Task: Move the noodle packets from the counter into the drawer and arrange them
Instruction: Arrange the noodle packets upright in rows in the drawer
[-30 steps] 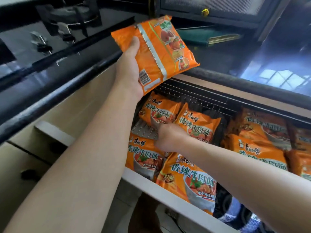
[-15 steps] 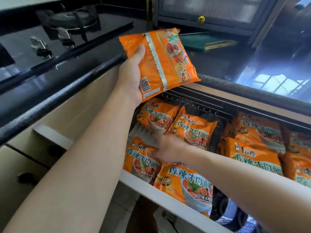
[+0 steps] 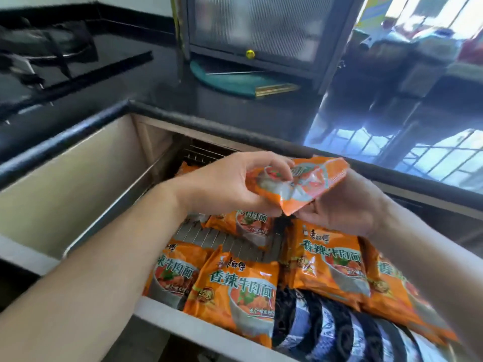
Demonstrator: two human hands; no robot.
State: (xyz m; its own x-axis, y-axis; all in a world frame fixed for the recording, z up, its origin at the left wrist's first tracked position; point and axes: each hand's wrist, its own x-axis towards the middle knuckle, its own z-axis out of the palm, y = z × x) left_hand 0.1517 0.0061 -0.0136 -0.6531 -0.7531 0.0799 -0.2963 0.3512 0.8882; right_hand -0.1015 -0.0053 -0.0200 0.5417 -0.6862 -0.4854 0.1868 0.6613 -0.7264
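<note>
Now both hands are holding one crinkly orange plastic noodle packet (image 3: 298, 182) above the open pull-out wire-rack drawer (image 3: 183, 327). Left hand (image 3: 230, 184) is pinching its near end; right hand (image 3: 345, 202) is cupping it underneath, fingers curled.

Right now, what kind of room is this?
Most likely a home kitchen: a glossy black countertop with a gas hob at far left, and below it an open pull-out wire-rack drawer stocked with orange instant-noodle packets.
</note>
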